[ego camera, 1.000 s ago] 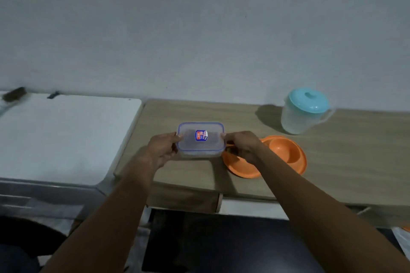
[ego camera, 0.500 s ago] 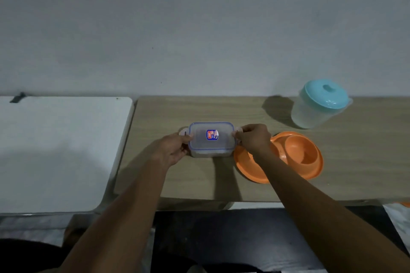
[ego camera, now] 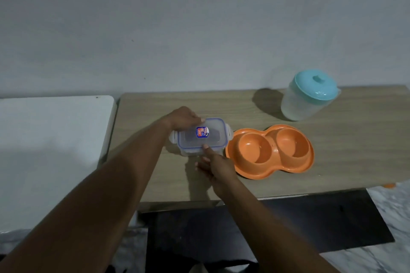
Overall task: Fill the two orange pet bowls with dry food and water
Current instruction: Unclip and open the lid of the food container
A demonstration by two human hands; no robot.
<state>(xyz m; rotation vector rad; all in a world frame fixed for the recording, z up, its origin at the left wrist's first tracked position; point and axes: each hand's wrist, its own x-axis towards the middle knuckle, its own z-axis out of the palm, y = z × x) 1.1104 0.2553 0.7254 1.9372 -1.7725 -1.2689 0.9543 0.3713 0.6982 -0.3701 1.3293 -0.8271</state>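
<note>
A clear food container [ego camera: 200, 137] with a blue-rimmed lid and a small sticker sits on the wooden table [ego camera: 155, 179]. My left hand [ego camera: 183, 118] rests on its far left edge, fingers curled over the lid rim. My right hand [ego camera: 214, 165] is at its near edge, thumb pressed against the lid rim. To the right lies the orange double pet bowl [ego camera: 269, 150]; both wells look empty. A translucent jug [ego camera: 308, 96] with a teal lid stands at the back right.
A white surface [ego camera: 51, 153] adjoins the table on the left. A grey wall rises behind. Below the table's front edge is a dark panel [ego camera: 266, 224], with a marbled floor at lower right.
My hands left the container's short ends: the left went to its far edge, the right to its near edge. The side lid flaps now stick out. The view shifted left and down.
</note>
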